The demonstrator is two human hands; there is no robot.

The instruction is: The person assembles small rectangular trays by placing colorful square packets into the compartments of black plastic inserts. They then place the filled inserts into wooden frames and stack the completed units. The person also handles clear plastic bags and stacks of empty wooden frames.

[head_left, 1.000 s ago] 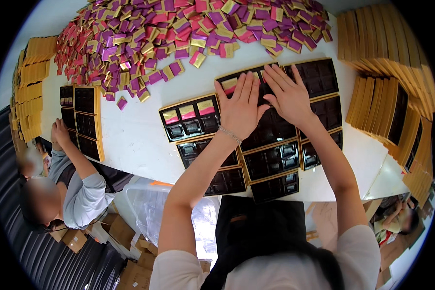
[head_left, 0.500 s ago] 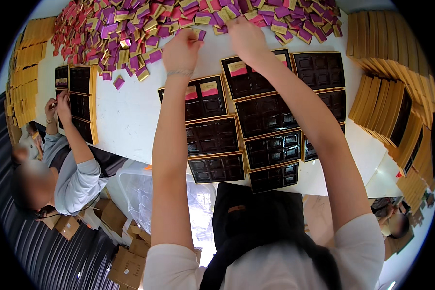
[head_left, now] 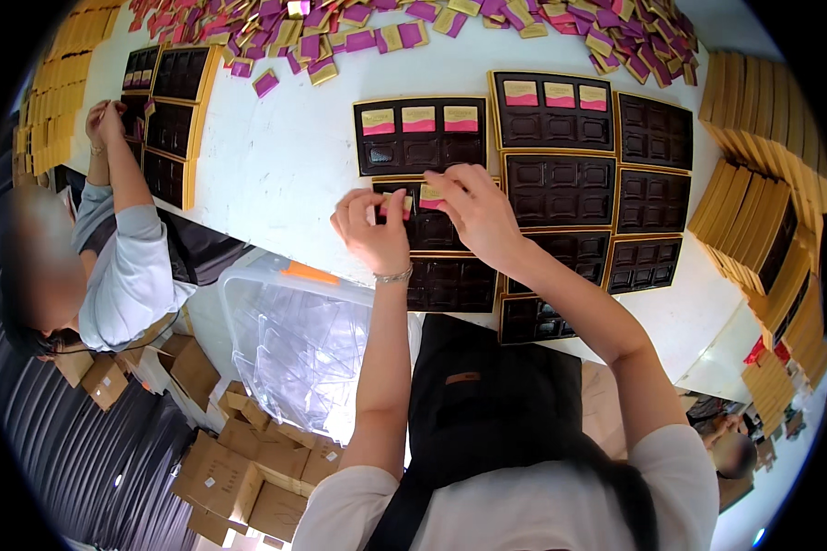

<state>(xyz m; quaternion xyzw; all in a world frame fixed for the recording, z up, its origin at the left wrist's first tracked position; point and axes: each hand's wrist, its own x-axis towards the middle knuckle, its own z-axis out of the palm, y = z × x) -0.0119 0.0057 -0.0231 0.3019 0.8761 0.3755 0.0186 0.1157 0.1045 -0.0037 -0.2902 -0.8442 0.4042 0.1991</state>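
My left hand [head_left: 374, 230] pinches a small flat pink-and-gold wrapped chocolate [head_left: 397, 206] over the left end of a dark tray [head_left: 432, 236] with moulded compartments. At that tray's upper edge, the fingers of my right hand [head_left: 480, 213] close on another wrapped chocolate [head_left: 430, 196], which lies at or just above a top-row compartment; I cannot tell whether it touches the bottom. Just beyond stands a gold-edged tray [head_left: 420, 151] with three wrapped chocolates along its far row. To its right, another tray [head_left: 551, 129] also has three in its far row.
More dark trays [head_left: 560, 188] stand in columns to the right. A loose pile of purple, pink and gold wrapped chocolates [head_left: 395, 37] spreads across the far table. Stacked gold-edged trays [head_left: 753, 110] line the right. At left, a co-worker's hands [head_left: 106, 124] are over other trays. A clear plastic bin [head_left: 289, 340] stands below the table edge.
Both my hands have come back from the pile toward me, over a tray in the nearer left column, with wrapped chocolates in their fingers. The view has shifted, too.
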